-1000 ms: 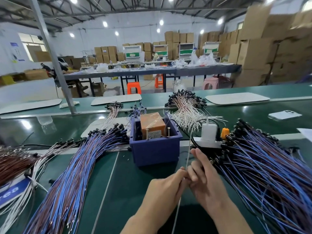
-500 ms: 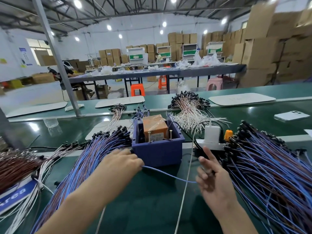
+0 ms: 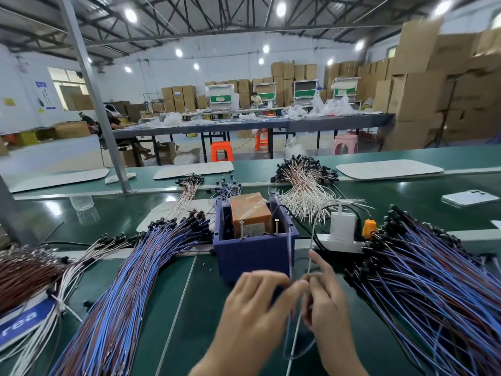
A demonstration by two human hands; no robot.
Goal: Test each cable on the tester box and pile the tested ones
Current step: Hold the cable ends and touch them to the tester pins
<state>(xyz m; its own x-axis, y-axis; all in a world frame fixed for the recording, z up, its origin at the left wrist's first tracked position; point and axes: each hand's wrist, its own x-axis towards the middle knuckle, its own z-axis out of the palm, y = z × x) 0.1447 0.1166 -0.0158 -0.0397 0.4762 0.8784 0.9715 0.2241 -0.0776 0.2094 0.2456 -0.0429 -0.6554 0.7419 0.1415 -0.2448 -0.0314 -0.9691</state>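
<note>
The tester box is a blue plastic bin holding an orange unit with two upright metal pins. Just in front of it my left hand and my right hand meet, fingertips touching. Between them they pinch a thin blue-and-brown cable that rises to the bin's right rim and loops down below my wrists. My right index finger points up. A big pile of blue-brown cables lies left of the box, and another pile lies to its right.
A white power strip with a charger and an orange plug sits right of the bin, its white lead running toward me. White cables lie behind, brown and white bundles at far left, and a phone at far right.
My left hand has come back from the left pile to the front of the box and met my right hand. The two now hold a cable together.
</note>
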